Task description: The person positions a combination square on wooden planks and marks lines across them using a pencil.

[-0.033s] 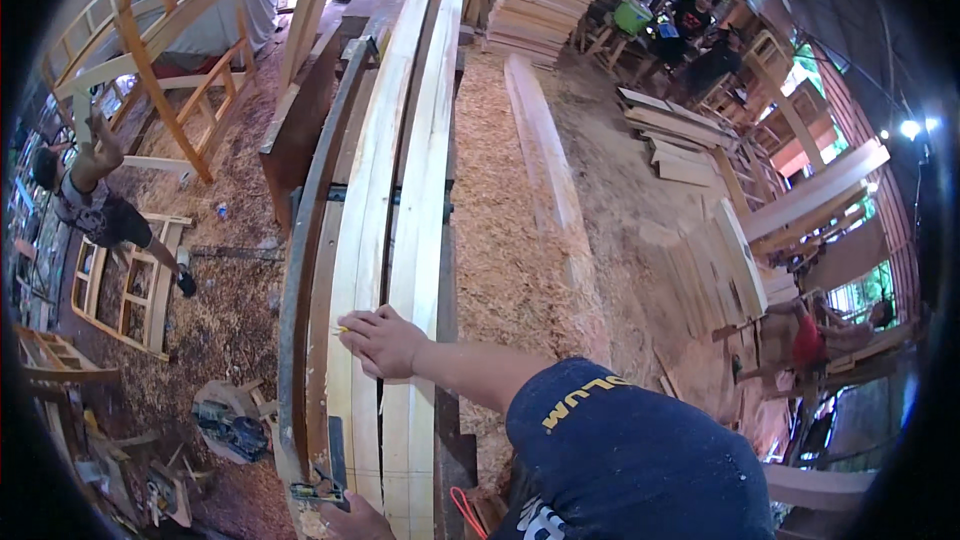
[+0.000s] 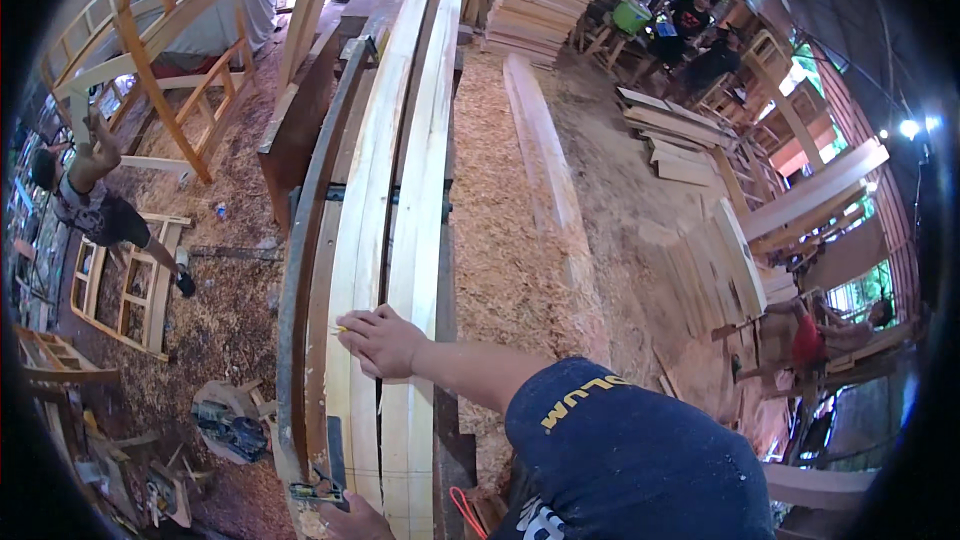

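Two long pale boards (image 2: 413, 270) lie side by side lengthwise on the workbench, a dark gap between them. My right hand (image 2: 382, 342) rests across both boards with bent fingers. A short yellow bit of what looks like a pencil (image 2: 342, 329) sticks out at its fingertips. Low in the picture, my left hand (image 2: 358, 520) is closed at the end of a square (image 2: 336, 448), whose dark blade lies along the left board. Part of that hand is cut off by the lower edge. Thin lines cross the boards beside it.
A raised dark rail (image 2: 300, 280) runs along the bench's left side. Wood shavings (image 2: 500, 240) cover the ground to the right. A power tool (image 2: 232, 423) sits at lower left. One person (image 2: 95, 190) works by wooden frames at left; others sit at far right near stacked boards (image 2: 545, 5).
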Tool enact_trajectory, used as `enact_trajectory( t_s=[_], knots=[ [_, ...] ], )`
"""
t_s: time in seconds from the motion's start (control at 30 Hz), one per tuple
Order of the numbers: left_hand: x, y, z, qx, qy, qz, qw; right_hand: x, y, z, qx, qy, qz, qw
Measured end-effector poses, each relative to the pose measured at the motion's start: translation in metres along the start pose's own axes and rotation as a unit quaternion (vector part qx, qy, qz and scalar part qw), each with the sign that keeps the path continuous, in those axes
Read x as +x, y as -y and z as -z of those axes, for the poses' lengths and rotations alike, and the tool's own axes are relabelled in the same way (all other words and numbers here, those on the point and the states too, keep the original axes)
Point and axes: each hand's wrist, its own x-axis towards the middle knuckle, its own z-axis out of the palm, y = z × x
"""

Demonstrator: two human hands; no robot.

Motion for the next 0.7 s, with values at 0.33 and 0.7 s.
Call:
enact_trajectory(
  t_s=[0.33,0.7],
  knots=[
    [-0.003,0.006,-0.009,0.025,-0.170,-0.100,0.980,0.002,0.001,-0.006,-0.015,-0.016,0.002,1.000],
    [0.006,-0.023,0.011,-0.026,-0.013,0.032,0.999,0.003,-0.003,-0.007,-0.032,0.033,-0.019,0.999]
  ],
)
